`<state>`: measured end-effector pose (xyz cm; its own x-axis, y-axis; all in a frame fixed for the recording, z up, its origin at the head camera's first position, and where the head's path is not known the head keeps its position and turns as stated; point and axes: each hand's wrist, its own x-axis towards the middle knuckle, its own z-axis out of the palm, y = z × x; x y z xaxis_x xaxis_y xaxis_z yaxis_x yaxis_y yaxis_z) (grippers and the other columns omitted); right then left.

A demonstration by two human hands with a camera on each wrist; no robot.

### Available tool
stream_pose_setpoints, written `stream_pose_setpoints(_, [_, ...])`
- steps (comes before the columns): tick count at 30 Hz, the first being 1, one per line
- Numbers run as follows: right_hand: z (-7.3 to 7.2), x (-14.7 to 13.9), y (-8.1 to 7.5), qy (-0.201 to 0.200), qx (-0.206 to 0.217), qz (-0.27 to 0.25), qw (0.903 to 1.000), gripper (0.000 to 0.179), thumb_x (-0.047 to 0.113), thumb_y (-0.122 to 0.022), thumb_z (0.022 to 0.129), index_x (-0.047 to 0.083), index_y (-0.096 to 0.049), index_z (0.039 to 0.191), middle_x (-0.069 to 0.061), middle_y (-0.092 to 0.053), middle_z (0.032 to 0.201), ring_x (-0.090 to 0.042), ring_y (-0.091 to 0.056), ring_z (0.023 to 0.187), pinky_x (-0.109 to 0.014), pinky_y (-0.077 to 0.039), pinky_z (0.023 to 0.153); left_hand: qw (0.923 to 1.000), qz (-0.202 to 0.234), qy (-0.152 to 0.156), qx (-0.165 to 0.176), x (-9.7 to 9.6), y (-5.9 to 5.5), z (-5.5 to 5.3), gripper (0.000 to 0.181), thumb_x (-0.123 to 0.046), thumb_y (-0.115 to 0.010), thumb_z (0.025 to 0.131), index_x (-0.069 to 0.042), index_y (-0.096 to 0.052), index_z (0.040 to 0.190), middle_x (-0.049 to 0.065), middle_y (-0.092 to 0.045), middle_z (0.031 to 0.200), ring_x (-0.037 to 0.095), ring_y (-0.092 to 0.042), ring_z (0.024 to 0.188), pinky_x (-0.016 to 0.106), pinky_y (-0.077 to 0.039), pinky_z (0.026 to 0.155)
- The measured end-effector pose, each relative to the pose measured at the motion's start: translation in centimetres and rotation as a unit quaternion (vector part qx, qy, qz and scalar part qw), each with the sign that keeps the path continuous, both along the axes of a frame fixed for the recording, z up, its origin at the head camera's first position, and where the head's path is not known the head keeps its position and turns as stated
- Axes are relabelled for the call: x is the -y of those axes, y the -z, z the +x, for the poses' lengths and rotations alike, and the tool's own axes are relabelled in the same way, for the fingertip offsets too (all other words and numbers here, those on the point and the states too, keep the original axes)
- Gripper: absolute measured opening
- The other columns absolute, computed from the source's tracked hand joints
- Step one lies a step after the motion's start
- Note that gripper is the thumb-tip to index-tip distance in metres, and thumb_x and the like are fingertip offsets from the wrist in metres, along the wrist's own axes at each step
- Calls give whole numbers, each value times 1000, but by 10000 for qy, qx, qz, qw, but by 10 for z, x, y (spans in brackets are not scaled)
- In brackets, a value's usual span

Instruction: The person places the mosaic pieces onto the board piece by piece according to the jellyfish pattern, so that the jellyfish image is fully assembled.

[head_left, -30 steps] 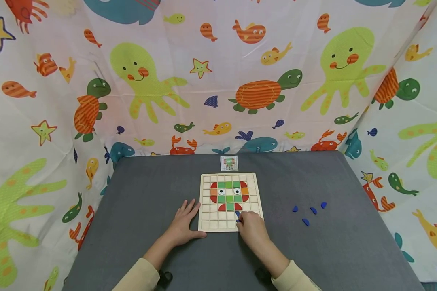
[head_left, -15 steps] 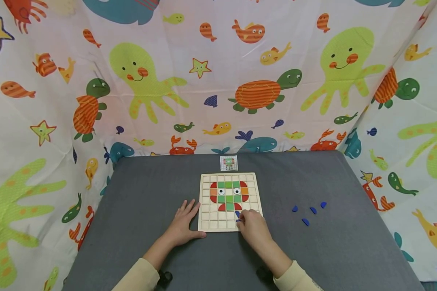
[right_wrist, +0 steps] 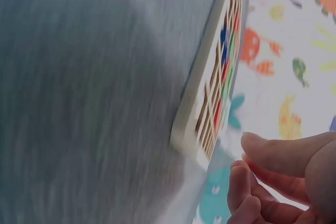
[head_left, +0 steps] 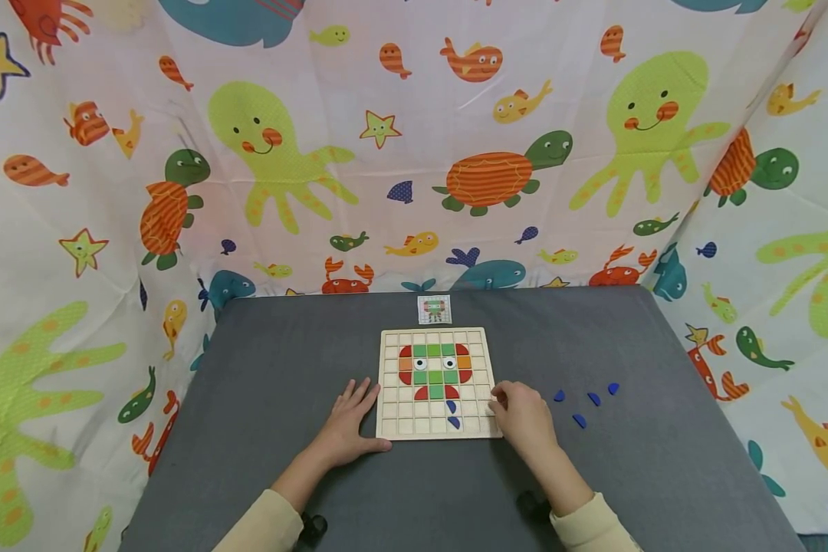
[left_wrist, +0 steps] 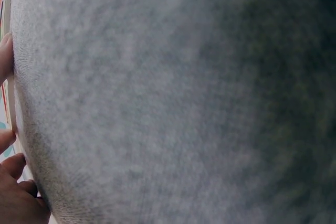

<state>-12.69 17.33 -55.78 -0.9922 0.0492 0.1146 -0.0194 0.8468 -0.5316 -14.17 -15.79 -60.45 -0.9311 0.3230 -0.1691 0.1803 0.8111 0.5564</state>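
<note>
A wooden grid board (head_left: 402, 425) lies on the table, bearing red, green and orange tiles and two eye pieces in a face-like pattern. Below that pattern, two blue half-round pieces sit in its cells: an upper one (head_left: 451, 406) and a lower one (head_left: 454, 422). My left hand (head_left: 345, 428) has its fingers spread and touches the board's left edge, thumb at the lower corner. Over the board's right edge is my right hand (head_left: 524, 418). The right wrist view shows its thumb (right_wrist: 281, 153) close to the bent fingers, with nothing between them.
Several loose blue half-round pieces (head_left: 579, 421) are scattered on the grey table (head_left: 662, 460) to the right of my right hand. A small picture card (head_left: 434, 310) lies just beyond the board. A curtain with sea animals (head_left: 400, 100) hangs behind the table.
My right hand has let go of the blue pieces on the board and moved right to the board's edge, leaving both in view. The left hand has stayed in place.
</note>
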Motion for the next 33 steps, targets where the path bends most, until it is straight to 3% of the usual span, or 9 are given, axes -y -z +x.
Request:
stream_pose_setpoints(9, [-5,-59,-2,517,-23,-126,9986,23,14,-81,84,4,-75,104,-13,-74,95,-30,-69,84,-52,-55,74,10000,-21,85,-36,0,-2,1,112,-55,-86,73,-15,-29,161,11,-20,169,39,-6,156,63,-15,122])
stream_pose_setpoints(16, [-4,-93,2,511,149,-175,9984,34,14,-80,86,-1,-70,115,-21,-71,107,-36,-68,93,-54,-54,78,10000,-55,9,-16,-2,-4,1,110,-55,-85,74,-19,-29,161,8,-20,169,37,-5,157,61,-14,124])
stream_pose_setpoints(24, [-4,-111,5,466,707,20,9964,46,19,-80,87,-4,-65,124,-26,-66,113,-40,-64,99,-58,-53,83,9999,-78,37,-75,-1,-3,0,110,-55,-86,74,-17,-30,161,10,-21,168,38,-6,157,62,-15,123])
stream_pose_setpoints(33, [-10,-117,12,349,1175,192,9923,45,21,-79,88,-7,-66,120,-27,-69,110,-42,-66,99,-56,-54,80,9999,-136,-22,-11,-1,0,-1,112,-57,-85,73,-19,-28,161,8,-20,169,36,-5,157,61,-14,124])
